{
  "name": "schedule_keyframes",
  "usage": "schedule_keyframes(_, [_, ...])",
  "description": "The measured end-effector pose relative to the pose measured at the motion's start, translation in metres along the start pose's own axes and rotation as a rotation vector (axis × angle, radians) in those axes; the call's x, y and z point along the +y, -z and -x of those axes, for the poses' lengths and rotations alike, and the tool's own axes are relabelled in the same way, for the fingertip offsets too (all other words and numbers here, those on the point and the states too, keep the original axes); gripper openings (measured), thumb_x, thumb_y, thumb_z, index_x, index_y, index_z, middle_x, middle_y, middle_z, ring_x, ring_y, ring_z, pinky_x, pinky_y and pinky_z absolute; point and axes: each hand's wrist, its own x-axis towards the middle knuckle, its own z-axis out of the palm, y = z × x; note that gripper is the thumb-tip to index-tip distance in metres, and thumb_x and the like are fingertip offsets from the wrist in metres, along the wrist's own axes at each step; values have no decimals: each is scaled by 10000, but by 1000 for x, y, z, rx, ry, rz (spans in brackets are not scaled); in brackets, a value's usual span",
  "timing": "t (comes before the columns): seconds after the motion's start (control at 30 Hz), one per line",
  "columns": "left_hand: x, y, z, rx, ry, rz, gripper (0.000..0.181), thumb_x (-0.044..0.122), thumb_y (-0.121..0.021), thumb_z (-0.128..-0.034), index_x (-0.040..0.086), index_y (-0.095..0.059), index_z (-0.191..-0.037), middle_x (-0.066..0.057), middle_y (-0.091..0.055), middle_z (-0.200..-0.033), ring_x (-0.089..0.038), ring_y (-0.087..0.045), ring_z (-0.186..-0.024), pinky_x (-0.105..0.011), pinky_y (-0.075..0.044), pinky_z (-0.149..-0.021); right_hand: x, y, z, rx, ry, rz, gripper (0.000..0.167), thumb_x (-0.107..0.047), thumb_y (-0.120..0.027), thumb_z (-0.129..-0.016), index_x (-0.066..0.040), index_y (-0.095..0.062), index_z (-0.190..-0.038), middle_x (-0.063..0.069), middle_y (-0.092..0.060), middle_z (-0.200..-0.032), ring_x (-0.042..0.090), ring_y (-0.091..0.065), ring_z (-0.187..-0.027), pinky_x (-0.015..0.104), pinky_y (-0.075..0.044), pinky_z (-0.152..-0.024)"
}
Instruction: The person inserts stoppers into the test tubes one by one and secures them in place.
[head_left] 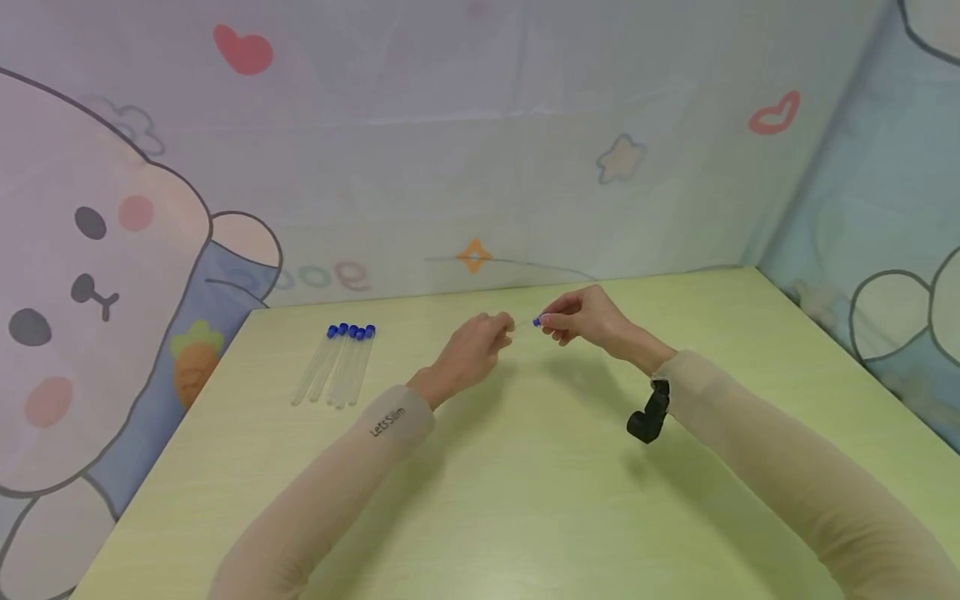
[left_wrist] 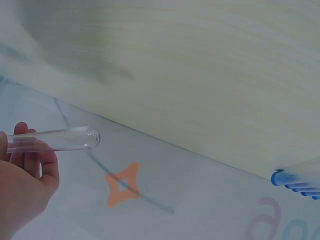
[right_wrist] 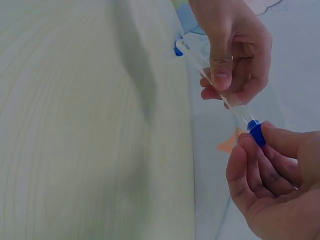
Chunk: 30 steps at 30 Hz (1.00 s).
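Note:
A clear test tube is held above the table by my left hand, thumb on one side and fingers on the other. Its rounded end sticks out past the hand in the left wrist view. At the tube's other end, my right hand pinches a blue cap between thumb and fingertips. The cap sits at the tube's mouth in the right wrist view; how far in it goes I cannot tell. Several clear test tubes with blue caps lie side by side to the left of my left hand.
The pale wooden table runs back to a printed cloth backdrop. A black strap device hangs from my right wrist. More blue caps show at the right edge in the left wrist view.

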Motion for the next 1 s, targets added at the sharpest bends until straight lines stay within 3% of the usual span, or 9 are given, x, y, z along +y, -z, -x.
schedule_keyframes(0.1, [-4,-1,1,-33,19,-9,197,64,-585,-946,34,-638,-1134,-104,-704,-1000,-223,-591,-842,-331,-501,-743,3,1,-2,-30,25,78,275,-209,-594,-963,28,-663,-1085,149,-706,-873,200,-638,-696,308,-564,-656])
schedule_keyframes(0.23, [-6,-1,4,-63,29,6,251,68,-566,-959,26,-638,-1195,-128,-705,-1097,-238,-600,-903,-344,-505,-778,11,0,-5,-4,66,223,414,-335,-456,-1023,18,-658,-1101,194,-687,-834,255,-593,-625,289,-499,-558])
schedule_keyframes(0.4, [-8,1,6,-70,23,11,262,70,-553,-966,31,-637,-1211,-131,-682,-1194,-277,-624,-1044,-388,-512,-899,19,-6,-6,16,146,393,528,-363,-302,-1061,2,-670,-960,172,-633,-759,250,-542,-620,300,-445,-617])
schedule_keyframes(0.5, [-9,3,5,-73,0,8,258,59,-549,-966,36,-640,-1206,-120,-673,-1216,-281,-628,-1108,-393,-505,-950,23,-12,-8,1,177,400,518,-338,-297,-1065,-15,-643,-855,104,-578,-708,156,-450,-597,290,-391,-619])
schedule_keyframes(0.73, [-7,4,2,-83,-43,48,248,25,-541,-962,-9,-636,-1189,-172,-675,-1160,-276,-649,-1051,-372,-525,-912,24,-24,-9,43,201,333,504,-297,-295,-1068,-75,-465,-649,-18,-373,-568,130,-277,-505,259,-278,-546])
schedule_keyframes(1.0, [7,4,-1,-66,-84,39,207,31,-574,-942,-32,-671,-1113,-147,-707,-970,-218,-645,-848,-305,-531,-776,24,-29,-4,66,83,212,558,-297,-254,-1062,-145,-368,-538,-79,-298,-452,92,-248,-420,229,-248,-447])
